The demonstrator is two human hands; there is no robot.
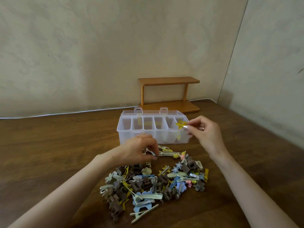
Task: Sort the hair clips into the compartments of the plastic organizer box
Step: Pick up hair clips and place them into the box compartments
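The right hand (205,134) is pinching a yellow star clip (180,123) between thumb and fingertips, holding it just above the rightmost compartment of the clear organizer box (164,137), probably because something yellow is already lying in there. The left hand (139,150) is reaching down with curled fingers into the far edge of the hair clip pile (153,183) on the wooden table (65,145), likely lining up the next clip. Whether it is already gripping one I cannot tell.
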